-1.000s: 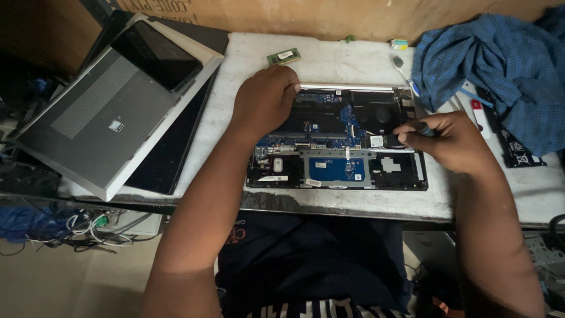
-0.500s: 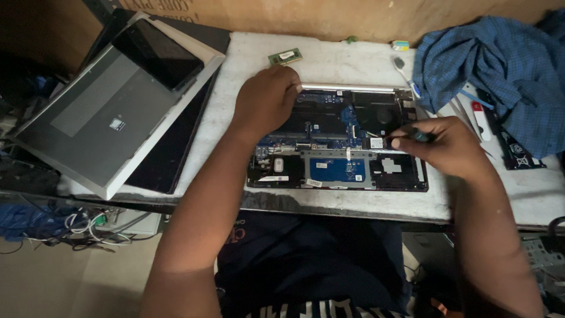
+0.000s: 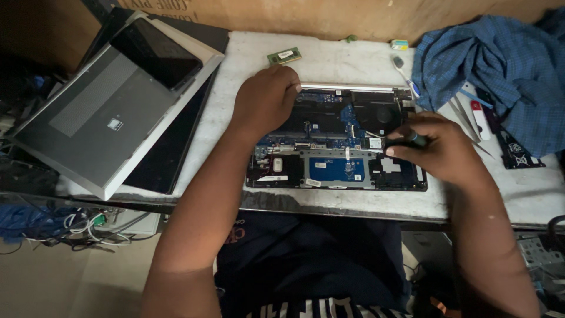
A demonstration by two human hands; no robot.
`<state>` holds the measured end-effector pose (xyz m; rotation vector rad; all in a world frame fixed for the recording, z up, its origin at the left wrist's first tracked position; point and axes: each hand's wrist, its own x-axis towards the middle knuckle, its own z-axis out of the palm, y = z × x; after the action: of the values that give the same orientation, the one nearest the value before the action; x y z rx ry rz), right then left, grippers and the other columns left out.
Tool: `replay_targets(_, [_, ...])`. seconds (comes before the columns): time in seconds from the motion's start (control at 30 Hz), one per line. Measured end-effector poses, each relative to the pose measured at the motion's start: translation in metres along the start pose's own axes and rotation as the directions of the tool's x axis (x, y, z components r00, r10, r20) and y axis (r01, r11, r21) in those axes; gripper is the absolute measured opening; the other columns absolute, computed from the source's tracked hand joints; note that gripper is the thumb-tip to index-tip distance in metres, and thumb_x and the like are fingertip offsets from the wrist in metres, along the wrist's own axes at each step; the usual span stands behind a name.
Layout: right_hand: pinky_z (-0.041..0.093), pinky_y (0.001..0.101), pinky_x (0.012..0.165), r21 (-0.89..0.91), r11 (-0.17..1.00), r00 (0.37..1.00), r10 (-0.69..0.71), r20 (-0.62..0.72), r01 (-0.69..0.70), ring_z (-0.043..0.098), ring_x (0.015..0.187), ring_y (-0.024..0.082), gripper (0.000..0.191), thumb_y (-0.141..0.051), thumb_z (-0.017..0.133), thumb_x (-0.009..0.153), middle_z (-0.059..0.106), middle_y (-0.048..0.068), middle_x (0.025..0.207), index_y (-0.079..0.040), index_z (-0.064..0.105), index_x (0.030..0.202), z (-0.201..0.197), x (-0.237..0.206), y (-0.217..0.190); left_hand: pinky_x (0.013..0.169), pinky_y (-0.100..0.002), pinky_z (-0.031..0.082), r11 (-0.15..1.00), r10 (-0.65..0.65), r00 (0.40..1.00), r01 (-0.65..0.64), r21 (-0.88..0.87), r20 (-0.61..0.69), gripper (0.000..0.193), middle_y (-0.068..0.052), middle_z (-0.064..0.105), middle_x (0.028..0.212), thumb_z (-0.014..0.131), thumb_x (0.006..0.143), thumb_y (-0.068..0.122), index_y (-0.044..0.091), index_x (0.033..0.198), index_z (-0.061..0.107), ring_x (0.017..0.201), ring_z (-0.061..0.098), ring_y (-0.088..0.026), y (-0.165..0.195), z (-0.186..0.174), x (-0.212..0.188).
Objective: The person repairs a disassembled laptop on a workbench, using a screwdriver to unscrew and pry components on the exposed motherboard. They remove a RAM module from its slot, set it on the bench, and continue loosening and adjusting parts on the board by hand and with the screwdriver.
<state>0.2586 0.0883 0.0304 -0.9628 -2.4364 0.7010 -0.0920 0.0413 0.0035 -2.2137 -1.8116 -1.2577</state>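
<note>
An opened laptop base (image 3: 338, 168) lies on the white table (image 3: 347, 59), its blue circuit board and fan (image 3: 379, 115) exposed. My left hand (image 3: 265, 100) rests palm down on the base's upper left corner. My right hand (image 3: 441, 150) is shut on a dark screwdriver (image 3: 406, 140), whose tip points left at the board near the right middle of the base.
A stack of closed laptops (image 3: 112, 112) with a dark tablet (image 3: 156, 53) on top fills the left. A small green memory module (image 3: 284, 56) lies behind the base. Blue checked cloth (image 3: 500, 65), tweezers (image 3: 465, 121) and a toothbrush (image 3: 406, 76) sit right. Cables (image 3: 59, 224) hang lower left.
The view has shifted slightly. My right hand with the screwdriver has edged a little left over the board. My left hand has stayed put.
</note>
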Motion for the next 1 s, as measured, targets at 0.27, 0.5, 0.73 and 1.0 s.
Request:
replay_targets(0.27, [0.052, 0.0349, 0.077, -0.058, 0.994, 0.995, -0.096, -0.02, 0.095, 0.068, 0.087, 0.022, 0.027, -0.016, 0.086, 0.077, 0.071, 0.008, 0.092, -0.007, 0.077, 0.101, 0.0, 0.002, -0.008, 0.078, -0.048, 0.051, 1.0, -0.014, 1.0, 0.014, -0.005, 0.018, 0.006, -0.009, 0.069, 0.096, 0.069, 0.094, 0.015, 0.01, 0.095, 0.066, 0.096, 0.066, -0.034, -0.001, 0.001, 0.001])
replay_targets(0.5, [0.051, 0.0371, 0.077, -0.104, 0.98, 0.985, -0.172, 0.0, 0.171, 0.067, 0.088, 0.028, 0.023, -0.016, 0.081, 0.083, 0.068, 0.011, 0.092, -0.003, 0.072, 0.099, -0.003, 0.005, -0.013, 0.08, -0.048, 0.052, 1.0, -0.024, 0.999, 0.024, 0.001, 0.038, 0.003, -0.009, 0.07, 0.096, 0.068, 0.092, 0.014, 0.011, 0.094, 0.067, 0.097, 0.067, -0.033, -0.001, 0.001, 0.001])
replay_targets(0.73, [0.052, 0.0394, 0.078, -0.132, 0.971, 0.979, -0.203, -0.009, 0.201, 0.068, 0.09, 0.031, 0.027, -0.018, 0.081, 0.083, 0.067, 0.013, 0.096, -0.003, 0.07, 0.102, -0.001, 0.006, -0.013, 0.079, -0.048, 0.051, 1.0, -0.015, 1.0, 0.015, 0.01, 0.022, 0.005, -0.009, 0.07, 0.096, 0.069, 0.093, 0.015, 0.011, 0.093, 0.066, 0.096, 0.067, -0.033, -0.001, 0.002, 0.001])
replay_targets(1.0, [0.052, 0.0443, 0.078, -0.229, 0.954, 0.98, -0.2, -0.007, 0.193, 0.067, 0.09, 0.037, 0.03, -0.019, 0.082, 0.083, 0.066, 0.016, 0.097, -0.002, 0.068, 0.102, 0.001, 0.004, -0.019, 0.079, -0.047, 0.052, 1.0, 0.011, 1.0, -0.011, 0.011, 0.0, 0.004, -0.008, 0.07, 0.095, 0.069, 0.092, 0.014, 0.012, 0.094, 0.065, 0.095, 0.068, -0.033, -0.004, 0.003, 0.0])
